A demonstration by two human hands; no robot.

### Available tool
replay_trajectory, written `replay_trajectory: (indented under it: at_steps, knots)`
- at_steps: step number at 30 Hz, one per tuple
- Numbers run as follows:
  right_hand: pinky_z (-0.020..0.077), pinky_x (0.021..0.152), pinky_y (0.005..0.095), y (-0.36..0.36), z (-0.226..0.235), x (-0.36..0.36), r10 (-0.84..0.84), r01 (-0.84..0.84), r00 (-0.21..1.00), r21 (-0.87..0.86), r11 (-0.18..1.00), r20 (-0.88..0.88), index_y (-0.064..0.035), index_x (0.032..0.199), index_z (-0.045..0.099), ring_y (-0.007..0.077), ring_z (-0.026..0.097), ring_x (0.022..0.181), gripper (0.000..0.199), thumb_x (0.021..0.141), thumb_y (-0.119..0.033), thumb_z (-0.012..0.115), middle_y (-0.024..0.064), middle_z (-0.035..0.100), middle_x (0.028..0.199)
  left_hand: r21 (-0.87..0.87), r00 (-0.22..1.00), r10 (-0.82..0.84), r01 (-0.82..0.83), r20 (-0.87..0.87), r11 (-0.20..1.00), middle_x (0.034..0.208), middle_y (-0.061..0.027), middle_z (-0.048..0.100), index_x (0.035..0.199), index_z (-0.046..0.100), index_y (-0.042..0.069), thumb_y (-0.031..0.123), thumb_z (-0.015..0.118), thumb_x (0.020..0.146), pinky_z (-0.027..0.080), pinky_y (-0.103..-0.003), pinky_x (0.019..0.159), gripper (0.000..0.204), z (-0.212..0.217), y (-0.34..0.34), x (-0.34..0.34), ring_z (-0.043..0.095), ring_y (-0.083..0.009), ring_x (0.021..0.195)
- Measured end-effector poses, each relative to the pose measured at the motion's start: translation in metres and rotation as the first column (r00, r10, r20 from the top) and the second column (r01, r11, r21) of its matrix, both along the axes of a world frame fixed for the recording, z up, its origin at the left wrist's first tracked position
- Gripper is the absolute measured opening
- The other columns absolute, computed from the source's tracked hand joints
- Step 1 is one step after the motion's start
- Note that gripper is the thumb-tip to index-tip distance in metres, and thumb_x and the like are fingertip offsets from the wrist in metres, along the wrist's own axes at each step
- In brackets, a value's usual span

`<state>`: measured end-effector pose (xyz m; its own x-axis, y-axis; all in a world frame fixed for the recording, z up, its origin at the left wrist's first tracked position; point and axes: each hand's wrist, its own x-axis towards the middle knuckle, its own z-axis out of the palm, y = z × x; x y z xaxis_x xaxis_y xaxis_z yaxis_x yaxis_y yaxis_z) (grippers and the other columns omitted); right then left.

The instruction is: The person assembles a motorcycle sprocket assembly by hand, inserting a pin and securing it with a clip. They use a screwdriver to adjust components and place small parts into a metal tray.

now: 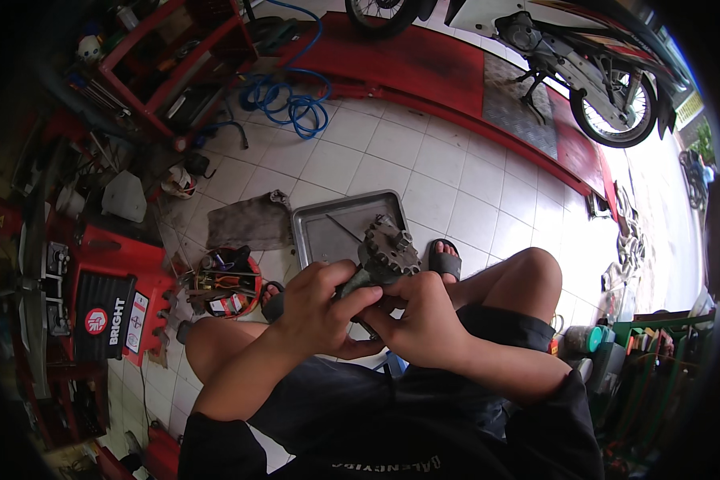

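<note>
both hands grip one greasy metal part (386, 254) above the lap: the left hand (318, 308) is wrapped round its lower body, fingers curled shut on it, and the right hand (418, 320) is pressed against the underside, fingers closed too. the toothed top sticks up free between them, over the near edge of the steel tray (328, 232) on the floor tiles. the likely trouble, as i judge it, is oil on the casing letting it twist out and drop onto the tray or a sandalled foot (443, 261); the teeth could also nick a thumb. a rag (248, 222) lies left of the tray, beside a round parts tub (228, 280)
</note>
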<state>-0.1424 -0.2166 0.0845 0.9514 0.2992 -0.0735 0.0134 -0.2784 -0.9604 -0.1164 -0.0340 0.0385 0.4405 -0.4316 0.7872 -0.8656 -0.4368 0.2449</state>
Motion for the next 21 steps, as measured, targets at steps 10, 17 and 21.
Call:
replay_trajectory:
  at_steps: [10,17,21]
  knots:
    - [0.0520,0.057,0.0375,-0.002,-0.012,0.005,0.136,-0.080,0.902,-0.152,0.985,0.410,-0.0002,0.086,0.072,0.0316,0.068,0.063,0.008,0.079,0.003,0.073,0.0145,0.068,0.070,-0.013,1.000,-0.018,0.018,-0.001,1.000,0.109,-0.0147,0.058,0.129,0.054,0.013,0.046,0.085,0.065,0.050,-0.034,0.062,0.078,-0.002,-0.001,0.001,0.060,-0.0234,0.076]
    - [0.0531,0.065,0.0425,-0.006,-0.001,0.001,0.137,-0.127,0.978,-0.071,0.989,0.160,0.0011,0.091,0.074,0.0394,0.067,0.070,0.013,0.080,0.004,0.068,0.0205,0.069,0.075,-0.011,0.999,-0.026,0.025,-0.022,1.000,0.107,-0.0147,0.059,0.130,0.053,0.012,0.045,0.086,0.063,0.050,-0.034,0.063,0.082,-0.005,-0.002,-0.002,0.062,-0.0238,0.079]
    - [0.0532,0.066,0.0434,-0.005,0.001,-0.005,0.088,-0.085,0.992,-0.042,0.996,0.085,0.0020,0.092,0.073,0.0412,0.066,0.072,0.012,0.081,0.004,0.068,0.0216,0.068,0.077,0.015,0.998,-0.041,0.042,-0.053,0.999,0.107,-0.0140,0.059,0.131,0.053,0.012,0.046,0.086,0.063,0.051,-0.034,0.063,0.083,-0.005,-0.002,-0.003,0.062,-0.0238,0.079]
